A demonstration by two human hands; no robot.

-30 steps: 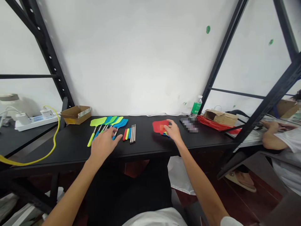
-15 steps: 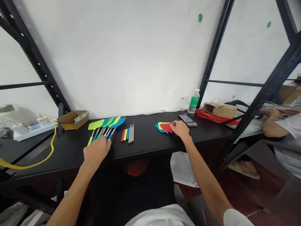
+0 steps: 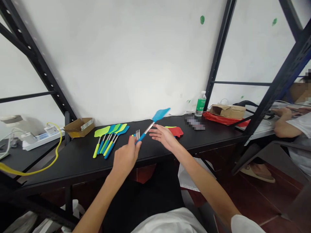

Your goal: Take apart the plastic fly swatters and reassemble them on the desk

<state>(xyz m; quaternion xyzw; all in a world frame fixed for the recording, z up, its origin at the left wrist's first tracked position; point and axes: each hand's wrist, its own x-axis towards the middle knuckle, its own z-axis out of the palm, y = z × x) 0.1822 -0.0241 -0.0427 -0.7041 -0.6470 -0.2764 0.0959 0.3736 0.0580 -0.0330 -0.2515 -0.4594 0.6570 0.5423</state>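
My left hand [image 3: 127,153] grips the blue handle of a blue fly swatter [image 3: 160,114], held up at a slant over the table with its head to the upper right. Beside its metal rod my right hand [image 3: 163,137] is open, fingers stretched out; whether they touch the rod I cannot tell. To the left lies a row of several assembled green, yellow and blue fly swatters [image 3: 107,149]. Metal rods [image 3: 138,134] and short coloured handles lie partly hidden behind my left hand. A red swatter head [image 3: 177,131] rests on a yellow one behind my right hand.
A cardboard box [image 3: 79,127] stands at the table's left end. A water bottle [image 3: 200,104] and a blurred-out phone [image 3: 195,123] are at the right, near an opened carton [image 3: 228,111] on red plastic. A yellow cable [image 3: 57,152] hangs at the left. Another person sits far right.
My left hand has lifted a blue swatter from the row and brought it right. My right hand has let go of the red head and moved left towards the swatter.
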